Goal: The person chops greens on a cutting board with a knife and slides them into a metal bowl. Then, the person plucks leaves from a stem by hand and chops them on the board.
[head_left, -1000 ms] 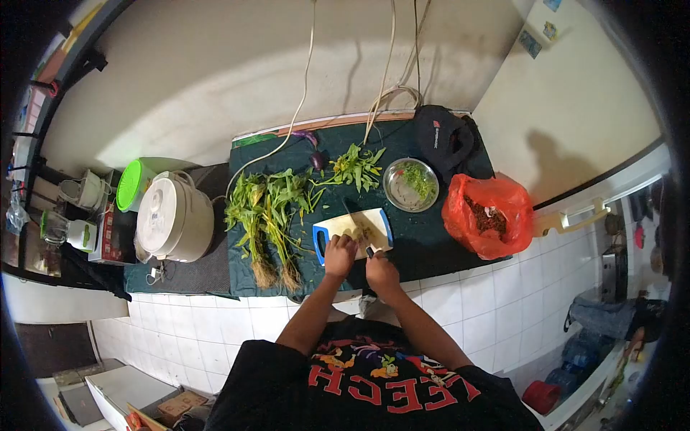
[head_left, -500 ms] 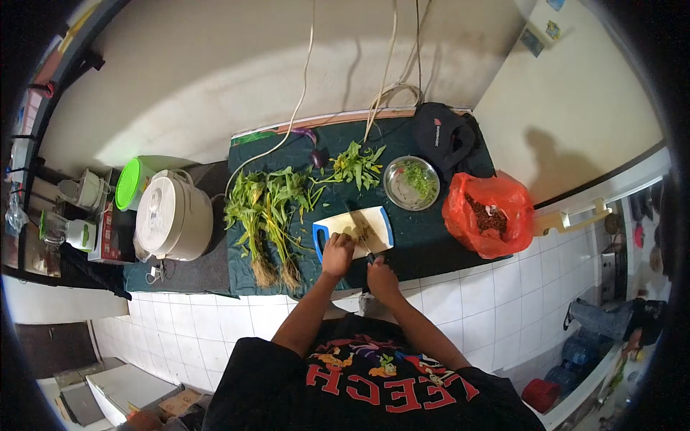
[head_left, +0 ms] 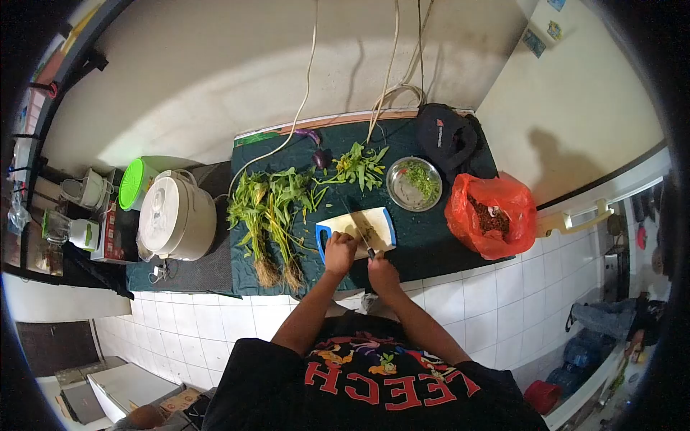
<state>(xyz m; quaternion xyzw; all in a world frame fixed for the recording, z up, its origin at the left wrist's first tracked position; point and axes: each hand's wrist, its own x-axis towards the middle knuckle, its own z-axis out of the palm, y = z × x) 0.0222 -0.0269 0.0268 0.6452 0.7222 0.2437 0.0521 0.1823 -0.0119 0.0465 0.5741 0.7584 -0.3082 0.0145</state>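
Where the board (head_left: 381, 221) lies: hardly changed, cutting seemingly ongoing.
Right hand (head_left: 383, 273): grips knife (head_left: 359, 227).
Left hand (head_left: 340, 252): on board, grip unclear.

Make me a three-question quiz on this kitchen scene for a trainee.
1. Which hand holds the knife?
2. True or false: the metal bowl stands on the cutting board.
3. Which of these lies left of the board?
A. Leafy greens with roots
B. Red plastic bag
C. Black cap

Key: 1. The right hand. 2. False; it stands on the dark green tablecloth. 3. A.
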